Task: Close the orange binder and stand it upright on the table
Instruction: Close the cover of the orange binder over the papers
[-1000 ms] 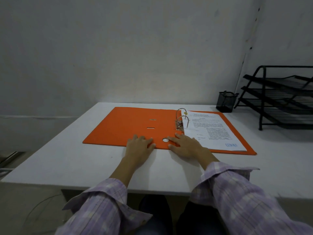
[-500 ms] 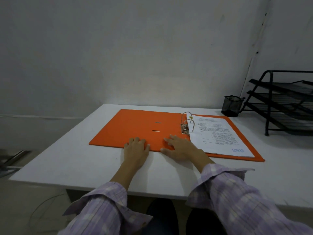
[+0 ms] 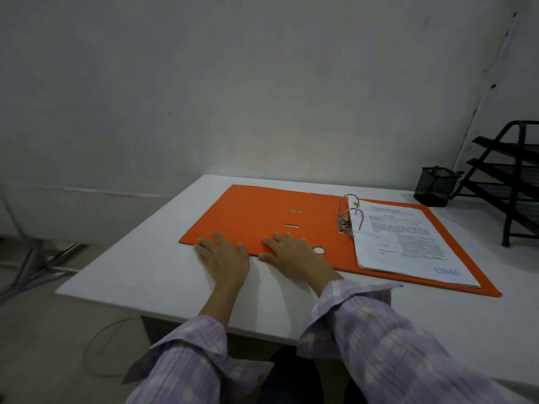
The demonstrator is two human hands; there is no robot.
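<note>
The orange binder (image 3: pixel 256 217) lies wide open and flat on the white table (image 3: pixel 151 266). Its metal rings (image 3: pixel 350 214) stand up at the spine, and a stack of printed paper (image 3: pixel 405 243) rests on the right cover. My left hand (image 3: pixel 224 258) lies flat at the near edge of the left cover, fingertips on the orange board. My right hand (image 3: pixel 294 252) rests palm down on the same cover, just left of the round finger hole (image 3: pixel 319 250). Neither hand grips anything.
A black mesh pen cup (image 3: pixel 434 186) stands at the back right of the table. Beside it a black wire tray rack (image 3: pixel 513 182) fills the right edge. A wall runs close behind the table. Floor and a loose cable lie to the left.
Both hands have slid left along the binder's near edge, away from the spine; the finger hole now shows to the right of my right hand. The view has turned left.
</note>
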